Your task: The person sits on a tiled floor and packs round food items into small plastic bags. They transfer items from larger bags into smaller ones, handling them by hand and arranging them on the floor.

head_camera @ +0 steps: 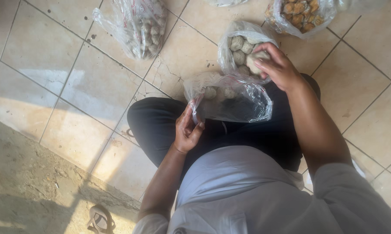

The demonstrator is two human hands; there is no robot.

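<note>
1. Pale meatballs (259, 58): a small clutch of them gripped in the right hand (278, 67), at the mouth of the open supply bag (241, 45).
2. Small clear bag (230, 99): on the lap, mouth pinched by the left hand (187, 130); a few balls inside, mostly unfilled.
3. Surroundings: more filled bags (137, 26) on the tiled floor (65, 65).

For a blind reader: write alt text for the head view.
Seen from above, a seated person's right hand lifts a pale ball from an open bag, while the left hand pinches the edge of a clear bag on the lap. Two more filled bags lie on the tile floor.
</note>
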